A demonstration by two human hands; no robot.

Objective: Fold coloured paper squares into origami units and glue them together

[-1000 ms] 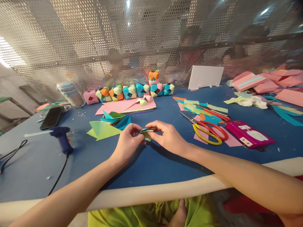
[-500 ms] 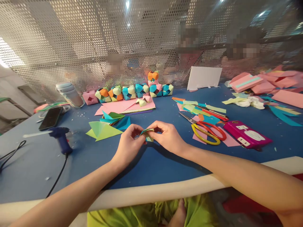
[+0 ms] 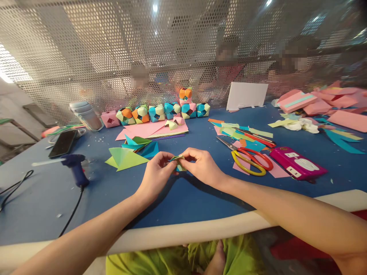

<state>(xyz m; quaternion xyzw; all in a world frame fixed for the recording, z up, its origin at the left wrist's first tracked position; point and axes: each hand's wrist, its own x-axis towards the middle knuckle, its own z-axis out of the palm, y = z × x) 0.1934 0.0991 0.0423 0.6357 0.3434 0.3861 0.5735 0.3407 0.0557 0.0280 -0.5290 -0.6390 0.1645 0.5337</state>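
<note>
Folded paper piece (image 3: 180, 165) is pinched between the fingertips of both hands (image 3: 156, 173) above the blue table (image 3: 177, 206).

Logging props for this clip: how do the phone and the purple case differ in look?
The phone is dark and plain; the purple case carries white patches. The phone is slim, the purple case visibly thicker. Both lie on the blue table.

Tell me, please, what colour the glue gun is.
The glue gun is dark blue, clearest in the head view.
</note>
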